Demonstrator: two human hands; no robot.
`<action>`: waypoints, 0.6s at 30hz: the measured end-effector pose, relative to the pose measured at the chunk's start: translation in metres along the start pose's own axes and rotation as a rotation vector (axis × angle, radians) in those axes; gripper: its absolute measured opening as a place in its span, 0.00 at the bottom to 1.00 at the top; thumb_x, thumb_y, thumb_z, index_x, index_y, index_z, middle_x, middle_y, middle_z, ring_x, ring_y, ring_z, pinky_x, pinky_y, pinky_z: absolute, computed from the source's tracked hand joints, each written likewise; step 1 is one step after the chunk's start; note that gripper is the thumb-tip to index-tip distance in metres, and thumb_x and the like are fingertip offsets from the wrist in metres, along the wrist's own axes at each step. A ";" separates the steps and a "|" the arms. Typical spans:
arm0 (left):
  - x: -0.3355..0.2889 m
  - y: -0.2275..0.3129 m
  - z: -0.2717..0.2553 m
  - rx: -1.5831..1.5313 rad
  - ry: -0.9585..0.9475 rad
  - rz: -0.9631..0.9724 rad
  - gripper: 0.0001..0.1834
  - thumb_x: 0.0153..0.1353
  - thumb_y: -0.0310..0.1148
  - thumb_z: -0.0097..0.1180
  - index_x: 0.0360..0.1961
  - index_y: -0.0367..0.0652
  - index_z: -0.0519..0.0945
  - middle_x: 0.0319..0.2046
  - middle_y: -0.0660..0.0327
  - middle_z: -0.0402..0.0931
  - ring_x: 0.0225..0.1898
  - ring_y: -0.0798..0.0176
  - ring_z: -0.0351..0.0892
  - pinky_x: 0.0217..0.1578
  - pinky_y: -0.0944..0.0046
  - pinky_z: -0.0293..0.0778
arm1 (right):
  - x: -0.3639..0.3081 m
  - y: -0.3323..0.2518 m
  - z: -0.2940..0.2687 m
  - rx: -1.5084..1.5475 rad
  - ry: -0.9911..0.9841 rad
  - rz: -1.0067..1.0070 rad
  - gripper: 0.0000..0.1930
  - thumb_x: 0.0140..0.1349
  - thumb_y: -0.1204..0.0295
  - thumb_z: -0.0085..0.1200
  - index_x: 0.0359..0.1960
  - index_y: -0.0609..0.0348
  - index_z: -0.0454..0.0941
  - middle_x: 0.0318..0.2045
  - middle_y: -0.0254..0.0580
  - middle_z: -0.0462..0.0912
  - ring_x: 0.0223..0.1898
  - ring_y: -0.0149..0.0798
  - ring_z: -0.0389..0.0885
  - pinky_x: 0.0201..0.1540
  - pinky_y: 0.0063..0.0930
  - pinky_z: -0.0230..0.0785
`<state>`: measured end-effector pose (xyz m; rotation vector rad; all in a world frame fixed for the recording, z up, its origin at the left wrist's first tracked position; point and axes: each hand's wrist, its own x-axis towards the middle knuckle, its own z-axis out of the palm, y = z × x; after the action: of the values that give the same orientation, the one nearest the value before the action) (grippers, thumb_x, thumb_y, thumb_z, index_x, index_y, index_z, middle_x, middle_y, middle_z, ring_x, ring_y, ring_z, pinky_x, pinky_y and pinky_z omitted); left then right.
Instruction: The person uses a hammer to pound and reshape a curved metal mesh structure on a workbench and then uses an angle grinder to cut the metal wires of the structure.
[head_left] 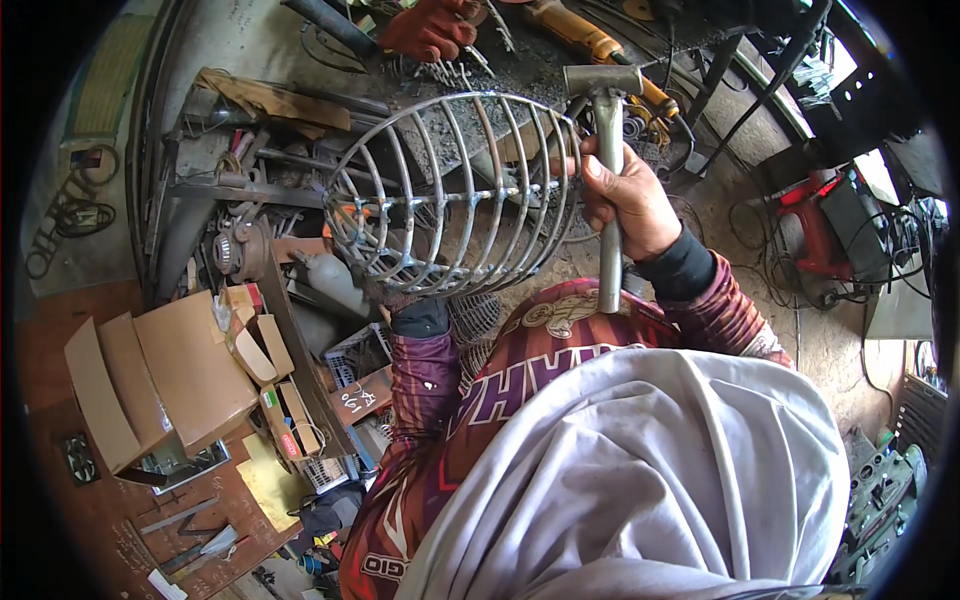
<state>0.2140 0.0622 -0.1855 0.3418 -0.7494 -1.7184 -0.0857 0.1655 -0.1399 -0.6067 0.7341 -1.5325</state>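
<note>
In my right hand [635, 205] is a hammer [608, 185], with its metal handle hanging down and its cylindrical head on top. My fingers are wrapped round the handle, beside the right rim of a basket-shaped frame of metal bars [445, 200]. Curved ribs cross a middle bar in this frame, and weld spots show at the joints. My left hand [393, 297] is at the frame's lower left edge. Its fingers are hidden behind the bars, so their grip cannot be seen.
A red work glove [430, 32] and an orange-yellow power tool [575, 30] are at the far side. Cardboard boxes [185, 365] stand at left, with metal scraps [275, 100] beyond. A red-and-black machine [815, 235] with cables is at right. Another wire basket [475, 318] sits below the frame.
</note>
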 end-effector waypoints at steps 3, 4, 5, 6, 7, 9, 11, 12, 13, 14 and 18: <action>-0.001 -0.001 0.002 0.004 0.004 0.007 0.19 0.71 0.39 0.41 0.54 0.38 0.73 0.47 0.53 0.77 0.46 0.56 0.79 0.51 0.58 0.76 | -0.001 -0.002 0.003 0.035 0.018 0.035 0.17 0.64 0.63 0.59 0.46 0.56 0.67 0.36 0.33 0.79 0.19 0.19 0.65 0.19 0.16 0.64; -0.001 -0.002 0.002 0.004 0.006 0.007 0.19 0.71 0.39 0.40 0.54 0.38 0.73 0.47 0.53 0.77 0.46 0.56 0.79 0.51 0.58 0.76 | -0.001 -0.002 0.003 0.046 0.031 0.058 0.17 0.63 0.63 0.59 0.46 0.57 0.67 0.34 0.32 0.78 0.19 0.19 0.65 0.19 0.16 0.64; 0.000 -0.003 0.002 0.004 0.008 0.009 0.19 0.72 0.39 0.40 0.54 0.38 0.73 0.47 0.53 0.77 0.46 0.56 0.79 0.51 0.58 0.76 | -0.001 -0.003 0.003 0.045 0.024 0.057 0.17 0.62 0.65 0.60 0.45 0.57 0.67 0.31 0.31 0.76 0.18 0.19 0.65 0.19 0.16 0.64; 0.000 0.000 0.003 0.006 0.009 0.012 0.19 0.72 0.39 0.40 0.54 0.38 0.73 0.47 0.53 0.77 0.46 0.56 0.79 0.51 0.58 0.76 | 0.000 -0.004 0.003 0.045 0.026 0.056 0.17 0.62 0.65 0.60 0.45 0.57 0.67 0.31 0.31 0.76 0.18 0.19 0.65 0.19 0.16 0.64; 0.001 0.000 0.004 0.004 0.010 0.015 0.19 0.72 0.40 0.40 0.54 0.38 0.73 0.47 0.53 0.77 0.46 0.56 0.79 0.51 0.58 0.76 | 0.000 -0.004 0.003 0.015 0.026 0.053 0.17 0.62 0.65 0.61 0.45 0.57 0.67 0.30 0.32 0.76 0.18 0.19 0.65 0.19 0.16 0.64; 0.002 0.000 0.004 0.004 0.015 0.020 0.20 0.72 0.40 0.40 0.54 0.38 0.73 0.47 0.53 0.77 0.46 0.56 0.79 0.51 0.58 0.76 | 0.000 -0.006 0.005 -0.017 0.028 0.051 0.17 0.61 0.66 0.61 0.45 0.57 0.67 0.30 0.32 0.76 0.18 0.19 0.65 0.19 0.16 0.64; 0.002 0.000 0.004 0.001 0.020 0.025 0.20 0.72 0.40 0.40 0.55 0.38 0.73 0.47 0.53 0.77 0.46 0.56 0.79 0.51 0.58 0.76 | -0.001 -0.010 0.010 -0.012 0.058 0.070 0.14 0.62 0.72 0.60 0.46 0.54 0.68 0.28 0.31 0.76 0.15 0.19 0.64 0.17 0.15 0.63; 0.003 0.000 0.004 -0.001 0.023 0.024 0.20 0.72 0.40 0.40 0.55 0.38 0.73 0.47 0.53 0.77 0.46 0.56 0.79 0.51 0.58 0.76 | -0.001 -0.011 0.012 -0.014 0.057 0.070 0.14 0.62 0.72 0.60 0.46 0.54 0.68 0.28 0.31 0.76 0.15 0.19 0.64 0.17 0.15 0.63; 0.003 -0.001 0.004 -0.002 0.025 0.026 0.20 0.72 0.41 0.40 0.55 0.38 0.73 0.47 0.53 0.77 0.46 0.56 0.79 0.51 0.58 0.76 | 0.000 -0.011 0.014 -0.075 0.074 0.043 0.14 0.62 0.72 0.60 0.46 0.54 0.68 0.28 0.31 0.76 0.15 0.19 0.64 0.17 0.15 0.63; 0.003 -0.002 0.004 -0.004 0.031 0.028 0.20 0.72 0.41 0.40 0.55 0.38 0.73 0.47 0.53 0.77 0.46 0.56 0.79 0.51 0.58 0.76 | 0.000 -0.011 0.016 -0.136 0.091 0.017 0.14 0.62 0.72 0.60 0.46 0.55 0.68 0.28 0.31 0.76 0.15 0.19 0.65 0.17 0.15 0.63; 0.003 -0.007 0.005 -0.010 0.054 0.041 0.20 0.72 0.41 0.40 0.55 0.38 0.73 0.47 0.53 0.77 0.46 0.56 0.79 0.51 0.58 0.76 | 0.002 -0.010 0.027 -0.154 0.123 -0.002 0.14 0.63 0.72 0.59 0.45 0.56 0.67 0.27 0.30 0.74 0.16 0.19 0.65 0.18 0.14 0.63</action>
<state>0.2052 0.0619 -0.1861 0.3621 -0.7040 -1.6681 -0.0720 0.1610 -0.1143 -0.6308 0.9520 -1.5352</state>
